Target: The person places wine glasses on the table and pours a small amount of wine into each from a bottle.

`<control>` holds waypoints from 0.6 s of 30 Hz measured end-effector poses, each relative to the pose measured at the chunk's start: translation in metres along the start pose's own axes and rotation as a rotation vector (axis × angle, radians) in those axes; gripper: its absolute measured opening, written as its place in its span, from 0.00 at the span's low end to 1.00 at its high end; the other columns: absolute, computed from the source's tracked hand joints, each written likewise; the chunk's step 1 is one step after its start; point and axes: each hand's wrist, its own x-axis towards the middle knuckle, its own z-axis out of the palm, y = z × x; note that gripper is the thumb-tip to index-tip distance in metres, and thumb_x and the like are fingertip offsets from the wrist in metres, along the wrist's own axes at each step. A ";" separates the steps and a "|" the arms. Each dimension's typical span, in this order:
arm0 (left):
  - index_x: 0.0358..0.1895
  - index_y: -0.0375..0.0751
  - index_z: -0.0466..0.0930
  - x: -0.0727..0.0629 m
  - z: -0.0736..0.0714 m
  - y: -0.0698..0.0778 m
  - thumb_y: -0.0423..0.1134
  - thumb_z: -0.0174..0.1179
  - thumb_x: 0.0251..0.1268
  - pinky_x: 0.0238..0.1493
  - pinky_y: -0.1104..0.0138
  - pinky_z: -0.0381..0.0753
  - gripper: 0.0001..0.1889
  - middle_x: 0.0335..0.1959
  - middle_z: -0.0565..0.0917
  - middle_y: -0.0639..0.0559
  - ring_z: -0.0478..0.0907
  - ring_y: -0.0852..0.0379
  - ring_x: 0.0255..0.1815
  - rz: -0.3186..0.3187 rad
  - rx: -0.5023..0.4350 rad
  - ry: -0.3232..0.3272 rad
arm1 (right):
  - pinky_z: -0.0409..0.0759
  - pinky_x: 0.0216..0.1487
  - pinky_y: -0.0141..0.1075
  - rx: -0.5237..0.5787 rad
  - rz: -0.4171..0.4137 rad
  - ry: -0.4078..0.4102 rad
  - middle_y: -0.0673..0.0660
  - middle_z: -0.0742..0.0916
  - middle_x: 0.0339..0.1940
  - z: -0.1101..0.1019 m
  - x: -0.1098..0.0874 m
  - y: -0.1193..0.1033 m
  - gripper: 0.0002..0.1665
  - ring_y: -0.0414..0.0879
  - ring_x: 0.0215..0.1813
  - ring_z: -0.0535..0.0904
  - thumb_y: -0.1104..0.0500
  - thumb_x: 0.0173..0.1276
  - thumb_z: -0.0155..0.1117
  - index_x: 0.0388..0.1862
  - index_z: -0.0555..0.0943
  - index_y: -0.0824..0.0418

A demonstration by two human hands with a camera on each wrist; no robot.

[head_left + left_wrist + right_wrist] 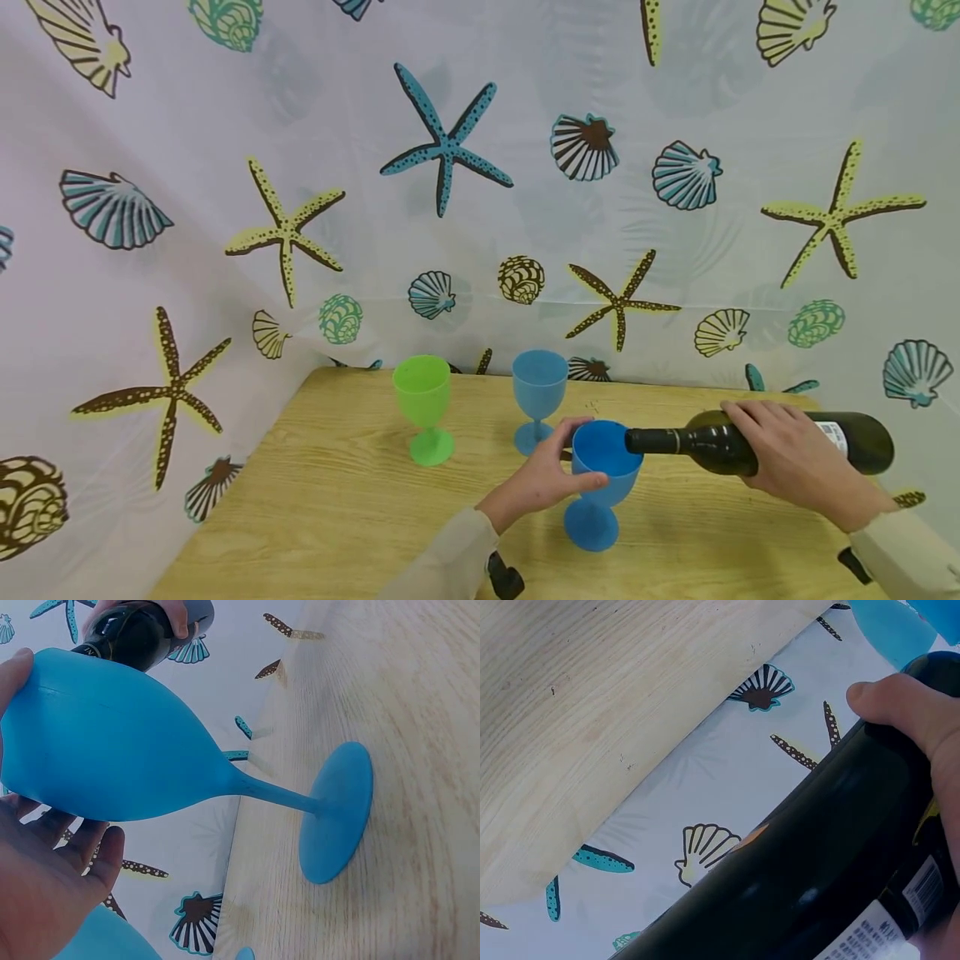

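My left hand [543, 477] holds a blue plastic goblet [617, 490] by its bowl, thumb on the near side and fingers around the far side. In the left wrist view the goblet's stem and round foot [341, 814] show, the foot right at the tabletop. My right hand [795, 454] grips a dark glass wine bottle [716, 442] around its body. The bottle lies almost level, its neck pointing left and its mouth over the goblet's right rim. A white barcode label [862, 934] on the bottle faces the right wrist camera. No stream of liquid shows.
Behind the held goblet stands a lighter blue goblet [540, 387] on the wooden table [322, 500]. A green goblet [422, 400] is upright farther left. A white curtain [495, 233] printed with shells and starfish hangs along the table's back and sides.
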 end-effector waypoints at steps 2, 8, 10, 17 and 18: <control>0.70 0.53 0.56 0.000 0.001 0.001 0.54 0.65 0.59 0.53 0.62 0.73 0.39 0.63 0.69 0.52 0.70 0.56 0.57 -0.007 -0.004 -0.003 | 0.75 0.43 0.57 0.003 0.001 -0.001 0.67 0.80 0.45 -0.001 0.000 0.001 0.57 0.62 0.44 0.78 0.51 0.23 0.85 0.57 0.72 0.71; 0.71 0.54 0.55 0.000 0.000 0.002 0.52 0.64 0.59 0.54 0.62 0.72 0.38 0.63 0.68 0.53 0.69 0.56 0.58 -0.011 -0.009 -0.009 | 0.74 0.45 0.58 0.003 0.003 -0.004 0.67 0.80 0.46 -0.005 0.001 0.002 0.56 0.63 0.45 0.78 0.52 0.25 0.85 0.57 0.72 0.71; 0.71 0.54 0.55 0.000 0.000 0.002 0.53 0.64 0.59 0.54 0.62 0.72 0.38 0.63 0.68 0.53 0.70 0.56 0.58 -0.011 -0.010 -0.009 | 0.74 0.45 0.59 -0.002 0.004 -0.006 0.67 0.80 0.46 -0.005 0.002 0.003 0.56 0.63 0.45 0.77 0.53 0.25 0.85 0.57 0.72 0.71; 0.71 0.54 0.55 0.000 0.001 0.001 0.52 0.64 0.60 0.54 0.62 0.72 0.38 0.63 0.68 0.52 0.70 0.55 0.58 -0.011 -0.019 -0.008 | 0.74 0.43 0.58 -0.018 -0.009 0.010 0.67 0.80 0.45 -0.006 0.002 0.005 0.55 0.64 0.43 0.78 0.54 0.24 0.85 0.56 0.73 0.70; 0.71 0.53 0.55 0.000 0.001 0.001 0.52 0.64 0.60 0.54 0.62 0.72 0.38 0.63 0.68 0.52 0.70 0.55 0.58 -0.011 -0.018 -0.008 | 0.75 0.42 0.58 -0.019 -0.013 0.013 0.67 0.80 0.45 -0.006 0.002 0.005 0.55 0.63 0.43 0.78 0.54 0.24 0.85 0.56 0.73 0.70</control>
